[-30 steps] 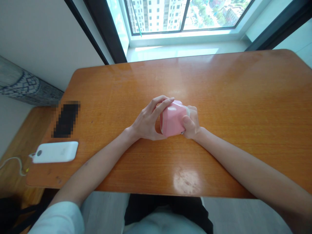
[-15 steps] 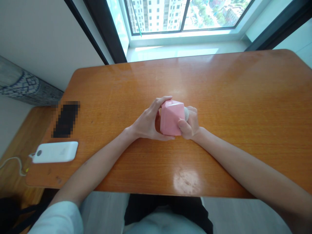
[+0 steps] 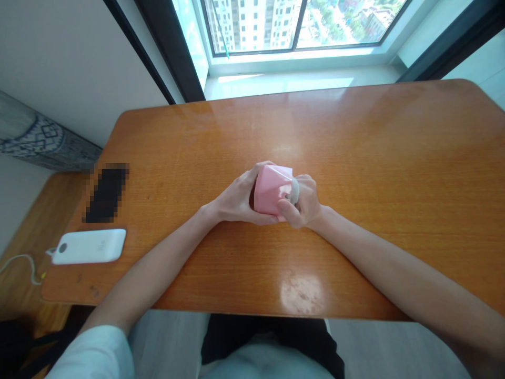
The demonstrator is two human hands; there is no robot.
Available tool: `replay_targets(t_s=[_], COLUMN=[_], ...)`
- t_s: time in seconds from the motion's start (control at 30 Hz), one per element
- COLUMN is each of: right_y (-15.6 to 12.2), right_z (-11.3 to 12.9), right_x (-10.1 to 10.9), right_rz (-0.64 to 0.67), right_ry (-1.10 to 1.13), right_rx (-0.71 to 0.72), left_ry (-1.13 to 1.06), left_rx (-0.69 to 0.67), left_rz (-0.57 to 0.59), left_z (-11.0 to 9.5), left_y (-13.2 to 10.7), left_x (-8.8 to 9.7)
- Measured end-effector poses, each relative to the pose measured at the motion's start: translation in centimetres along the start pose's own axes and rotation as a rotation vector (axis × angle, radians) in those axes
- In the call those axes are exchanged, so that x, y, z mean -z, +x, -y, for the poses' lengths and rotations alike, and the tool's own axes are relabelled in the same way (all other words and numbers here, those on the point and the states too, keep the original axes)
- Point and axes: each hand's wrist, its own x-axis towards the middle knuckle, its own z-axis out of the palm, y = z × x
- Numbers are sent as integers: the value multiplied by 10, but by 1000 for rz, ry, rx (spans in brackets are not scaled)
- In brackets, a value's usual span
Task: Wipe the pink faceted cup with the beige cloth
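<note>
A pink faceted cup (image 3: 272, 189) with a pale rim (image 3: 294, 190) is held in the air just above the middle of the orange wooden table (image 3: 355, 147). My left hand (image 3: 239, 201) wraps its left side, and the fingers cover part of the lower edge. My right hand (image 3: 302, 203) grips the rim end, with the thumb across the pink facets. The cup's opening faces right and is hidden by my right fingers, so I cannot see inside it.
A white rounded device (image 3: 89, 246) with a thin cable and a pixelated dark flat object (image 3: 106, 193) lie near the table's left edge. A tall window (image 3: 256, 26) lies beyond the far edge. My forearms rest across the table's near side.
The cup has turned in my hands and shifted slightly left. Its pale rim now shows more, and my right hand has moved across its right end.
</note>
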Motion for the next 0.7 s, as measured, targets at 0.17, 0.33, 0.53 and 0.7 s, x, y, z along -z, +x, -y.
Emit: replay_targets(t_s=[0.17,0.33,0.53,0.7], right_y=[0,0,-1,-5], right_z=[0,0,-2,-3], right_x=[-1,0,1,3], right_rz=[-23,-23,-59,-24], right_ry=[-2,-18,-3,28], right_rx=[21,2,-34,-142], left_ry=[-25,-31,8,123], left_rx=[1,1,-77,-219], left_rz=[20,29,23,-21], left_z=[1,3,9,8], left_y=[2,1,-1,0], left_x=[1,1,0,-3])
